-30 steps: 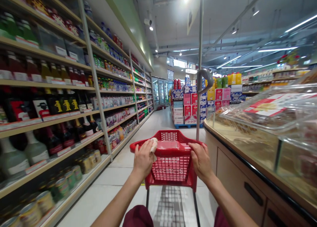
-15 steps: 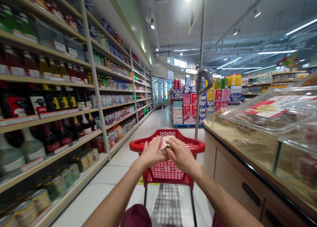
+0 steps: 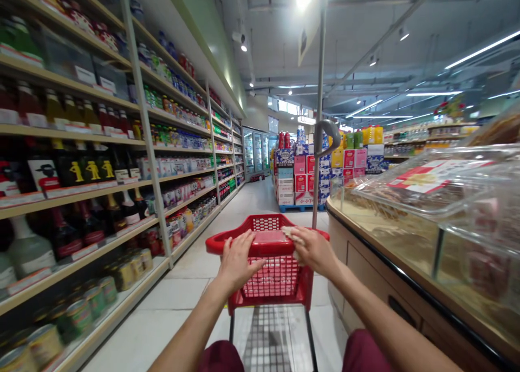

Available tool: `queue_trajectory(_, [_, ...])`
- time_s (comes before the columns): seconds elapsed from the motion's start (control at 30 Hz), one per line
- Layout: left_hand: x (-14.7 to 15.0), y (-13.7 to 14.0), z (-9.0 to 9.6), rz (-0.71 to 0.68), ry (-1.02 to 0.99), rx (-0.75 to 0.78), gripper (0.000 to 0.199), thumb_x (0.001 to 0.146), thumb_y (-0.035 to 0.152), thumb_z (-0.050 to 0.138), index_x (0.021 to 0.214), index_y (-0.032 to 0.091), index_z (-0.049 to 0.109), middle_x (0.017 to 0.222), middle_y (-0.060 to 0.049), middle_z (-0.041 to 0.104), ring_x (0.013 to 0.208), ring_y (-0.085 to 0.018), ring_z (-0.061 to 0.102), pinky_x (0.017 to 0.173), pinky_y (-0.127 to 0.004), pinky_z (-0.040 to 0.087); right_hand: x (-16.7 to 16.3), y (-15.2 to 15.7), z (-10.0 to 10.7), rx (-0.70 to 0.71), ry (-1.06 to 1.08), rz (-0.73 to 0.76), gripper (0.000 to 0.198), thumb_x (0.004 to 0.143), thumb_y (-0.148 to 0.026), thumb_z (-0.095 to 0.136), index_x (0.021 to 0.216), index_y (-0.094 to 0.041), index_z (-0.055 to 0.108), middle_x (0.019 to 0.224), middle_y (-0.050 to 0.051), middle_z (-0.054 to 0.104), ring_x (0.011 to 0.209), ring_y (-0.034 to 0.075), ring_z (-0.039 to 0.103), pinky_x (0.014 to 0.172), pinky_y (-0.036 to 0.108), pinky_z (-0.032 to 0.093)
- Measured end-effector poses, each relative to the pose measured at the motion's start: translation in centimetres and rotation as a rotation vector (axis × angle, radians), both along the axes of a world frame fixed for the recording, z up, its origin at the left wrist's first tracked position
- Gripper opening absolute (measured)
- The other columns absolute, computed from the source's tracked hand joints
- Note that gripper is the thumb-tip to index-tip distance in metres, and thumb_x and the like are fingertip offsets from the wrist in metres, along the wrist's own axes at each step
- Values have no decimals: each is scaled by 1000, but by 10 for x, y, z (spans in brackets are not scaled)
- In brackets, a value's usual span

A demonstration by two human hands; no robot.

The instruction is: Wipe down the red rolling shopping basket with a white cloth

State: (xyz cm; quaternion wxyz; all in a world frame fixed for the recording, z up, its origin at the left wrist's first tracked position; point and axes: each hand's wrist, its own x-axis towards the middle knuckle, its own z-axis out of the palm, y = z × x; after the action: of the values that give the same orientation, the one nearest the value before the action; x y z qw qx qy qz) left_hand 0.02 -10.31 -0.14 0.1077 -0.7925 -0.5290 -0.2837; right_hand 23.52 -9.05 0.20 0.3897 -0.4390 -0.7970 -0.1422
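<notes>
A red shopping cart point(image 3: 239, 296) stands right in front of me. My left hand point(image 3: 238, 258) lies over the left part of its red handle point(image 3: 270, 248), fingers stretched across it and thumb spread to the right. Near the handle's right part, my right hand point(image 3: 314, 250) is closed on a crumpled whitish cloth point(image 3: 289, 231), pressing it against the bar. The cloth is mostly covered by my fingers, and its exact material I cannot make out. A clear panel shows along the middle of the handle, between my hands.
Shelves of bottles and cans point(image 3: 93, 193) line the left side. On the right stands a counter point(image 3: 365, 253) with clear plastic-covered food point(image 3: 439, 177). A metal pole point(image 3: 319, 90) with a grey hook rises beyond the cart's right side. Stacked drink boxes point(image 3: 300, 180) stand farther ahead.
My hands have parted. The left has moved left onto the handle; the right has slid right along it with the cloth. The view has shifted slightly.
</notes>
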Motion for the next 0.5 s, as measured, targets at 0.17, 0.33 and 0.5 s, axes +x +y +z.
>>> queue_trajectory(0.17, [9, -1, -2, 22, -29, 52, 58, 68, 41, 55, 120, 21, 40, 131, -10, 42, 118, -23, 38, 101, -50, 19, 21, 10, 1, -87, 139, -165, 25, 79, -25, 41, 90, -24, 63, 81, 2, 68, 73, 19, 63, 64, 31, 46])
queue_trajectory(0.33, [9, 1, -2, 44, -24, 58, 56, 69, 42, 54, 119, 20, 41, 130, -10, 43, 117, -23, 39, 100, -49, 20, -24, 8, -1, -8, 112, -31, 27, 82, -23, 39, 100, -22, 59, 107, 5, 62, 102, 20, 54, 87, 39, 38])
queue_trajectory(0.5, [8, -1, -1, 27, -18, 47, 56, 69, 40, 54, 119, 20, 41, 130, -9, 42, 118, -22, 39, 100, -47, 21, 23, 27, 5, -139, 138, -267, 21, 81, -24, 41, 78, -22, 62, 73, 4, 68, 73, 21, 62, 82, 44, 36])
